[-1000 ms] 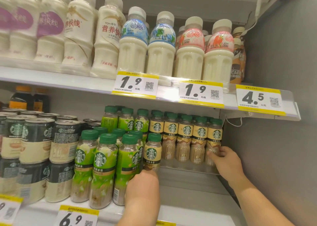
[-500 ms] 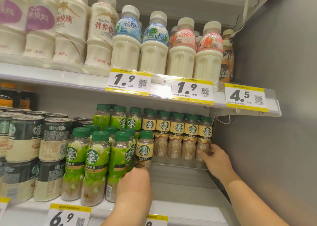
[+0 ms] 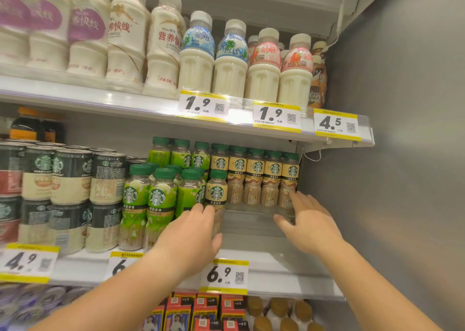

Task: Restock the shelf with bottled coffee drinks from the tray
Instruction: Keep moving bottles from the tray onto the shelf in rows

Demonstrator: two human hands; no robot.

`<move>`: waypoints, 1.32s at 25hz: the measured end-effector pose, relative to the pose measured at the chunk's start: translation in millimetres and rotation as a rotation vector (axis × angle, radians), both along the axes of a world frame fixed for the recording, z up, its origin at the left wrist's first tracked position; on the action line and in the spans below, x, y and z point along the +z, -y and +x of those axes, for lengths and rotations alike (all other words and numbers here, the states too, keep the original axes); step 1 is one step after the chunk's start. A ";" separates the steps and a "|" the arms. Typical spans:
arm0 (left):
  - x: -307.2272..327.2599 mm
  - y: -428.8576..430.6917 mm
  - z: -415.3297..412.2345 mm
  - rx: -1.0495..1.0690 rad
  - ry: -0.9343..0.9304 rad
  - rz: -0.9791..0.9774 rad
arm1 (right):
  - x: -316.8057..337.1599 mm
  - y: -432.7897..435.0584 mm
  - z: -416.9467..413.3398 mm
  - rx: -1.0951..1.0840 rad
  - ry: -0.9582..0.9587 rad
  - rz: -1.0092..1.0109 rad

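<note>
A yellow-label coffee bottle (image 3: 216,192) with a green cap stands alone at the front of the middle shelf (image 3: 266,260). My left hand (image 3: 191,232) wraps around its lower half. Behind it, a row of matching yellow-label bottles (image 3: 256,177) sits in a clear tray (image 3: 251,211) set back on the shelf. My right hand (image 3: 304,220) has its fingers apart. Its fingertips touch the rightmost bottle (image 3: 290,179) and its thumb lies by the tray's front edge.
Green-label bottles (image 3: 158,200) crowd the left of my left hand, with stacked cans (image 3: 70,177) further left. White milk drinks (image 3: 196,64) fill the upper shelf. A grey side wall (image 3: 402,179) bounds the right. Cartons (image 3: 201,313) sit on the shelf below.
My right hand has loosened from the tray's right corner and its fingers have spread. My left hand stays around the front bottle. The view has pulled back and down.
</note>
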State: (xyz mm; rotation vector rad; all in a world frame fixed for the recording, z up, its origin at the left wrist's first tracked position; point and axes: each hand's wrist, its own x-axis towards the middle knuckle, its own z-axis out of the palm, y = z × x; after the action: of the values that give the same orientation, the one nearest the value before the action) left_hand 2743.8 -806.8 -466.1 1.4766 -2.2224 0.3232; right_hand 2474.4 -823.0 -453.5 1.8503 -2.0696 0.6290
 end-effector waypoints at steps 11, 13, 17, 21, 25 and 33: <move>-54.7 -67.2 66.8 -0.118 0.183 -0.122 | -57.1 -140.0 81.8 0.042 -0.173 -0.032; -80.6 -81.7 82.4 -0.156 0.194 -0.120 | -87.8 -162.0 99.4 0.056 -0.211 -0.017; -151.5 -103.8 109.5 -0.230 0.216 -0.063 | -171.8 -196.7 118.5 0.086 -0.228 0.093; -230.5 -118.4 128.1 -0.269 0.205 0.028 | -253.7 -214.5 123.4 0.106 -0.223 0.200; -325.5 -128.7 143.3 -0.267 0.201 0.153 | -342.4 -228.3 128.1 0.137 -0.189 0.324; -505.5 -146.3 158.9 -0.215 0.114 0.517 | -504.7 -249.8 130.8 0.218 -0.074 0.584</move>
State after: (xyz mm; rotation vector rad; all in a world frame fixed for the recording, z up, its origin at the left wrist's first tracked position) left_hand 2902.7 -660.5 -971.6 1.4619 -2.6621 -0.2647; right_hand 2605.2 -573.2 -958.2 2.3861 -2.1711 -0.0199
